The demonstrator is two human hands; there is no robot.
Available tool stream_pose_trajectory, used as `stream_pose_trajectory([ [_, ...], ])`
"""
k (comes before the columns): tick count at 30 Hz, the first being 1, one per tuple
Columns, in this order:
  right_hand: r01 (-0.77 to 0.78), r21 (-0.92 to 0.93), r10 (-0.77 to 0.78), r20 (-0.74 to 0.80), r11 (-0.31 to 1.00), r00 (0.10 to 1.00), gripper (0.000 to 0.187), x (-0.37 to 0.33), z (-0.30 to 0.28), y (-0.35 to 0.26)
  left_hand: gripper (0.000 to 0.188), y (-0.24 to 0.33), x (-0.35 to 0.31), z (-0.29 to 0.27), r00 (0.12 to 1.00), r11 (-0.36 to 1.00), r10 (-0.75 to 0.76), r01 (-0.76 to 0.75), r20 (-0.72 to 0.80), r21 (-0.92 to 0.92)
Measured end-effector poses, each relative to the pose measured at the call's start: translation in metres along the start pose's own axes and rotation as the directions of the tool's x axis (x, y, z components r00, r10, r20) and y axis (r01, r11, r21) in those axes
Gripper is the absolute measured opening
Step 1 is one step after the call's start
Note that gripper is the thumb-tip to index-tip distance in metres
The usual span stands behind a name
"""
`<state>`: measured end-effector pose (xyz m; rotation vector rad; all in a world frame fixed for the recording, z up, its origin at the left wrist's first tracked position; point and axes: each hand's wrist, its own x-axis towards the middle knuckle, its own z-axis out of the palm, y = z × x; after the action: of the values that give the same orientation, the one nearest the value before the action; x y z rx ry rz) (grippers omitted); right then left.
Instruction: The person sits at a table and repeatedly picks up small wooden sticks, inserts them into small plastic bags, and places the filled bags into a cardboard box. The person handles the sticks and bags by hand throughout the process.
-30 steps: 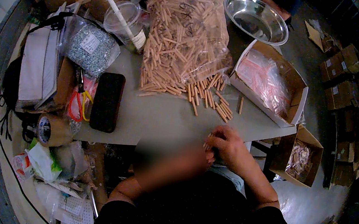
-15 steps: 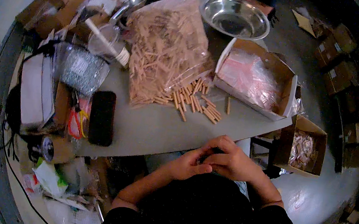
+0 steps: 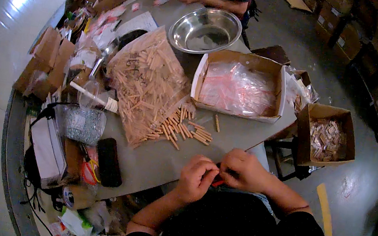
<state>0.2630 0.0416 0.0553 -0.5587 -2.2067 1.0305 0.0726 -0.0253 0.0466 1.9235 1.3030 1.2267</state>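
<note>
Both hands are held close together at the table's near edge. My left hand is closed, its thumb and fingers pinched. Beside it, my right hand is closed too, knuckles up. Whatever they grip is hidden by the fingers; a small reddish bit shows just below, between them. Beyond the hands, short wooden dowels lie loose at the mouth of a large clear plastic bag full of the same dowels. A white-sided cardboard box of clear plastic pouches with pink strips stands to the right.
A steel basin sits at the back, near another person's arm. On the left are a black phone, a bag of small metal parts and orange-handled pliers. A cardboard box of small packets stands to the right.
The view has shifted, bringing more of the other person into sight. My hands have gone from loosely clasped to fingers pinched close together, with a reddish bit now showing between them.
</note>
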Motion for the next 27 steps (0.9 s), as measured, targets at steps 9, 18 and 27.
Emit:
stream_pose_trajectory([
  [9,-0.007,-0.113,-0.02,-0.239,0.994,0.971,0.02,-0.032,-0.04,0.01,0.01,0.02,0.062,0.027,0.981,0.996,0.075,-0.081,0.182,0.029],
  [18,-0.066,-0.181,0.009,-0.302,0.981,0.953,0.023,-0.065,-0.072,0.018,0.009,0.029,0.096,0.045,0.95,0.996,0.083,-0.088,0.3,0.002],
  [27,-0.754,-0.332,0.068,-0.893,0.567,0.444,0.016,-0.145,-0.14,0.051,0.022,-0.064,0.201,-0.023,0.888,0.612,-0.199,-0.218,0.414,0.76],
])
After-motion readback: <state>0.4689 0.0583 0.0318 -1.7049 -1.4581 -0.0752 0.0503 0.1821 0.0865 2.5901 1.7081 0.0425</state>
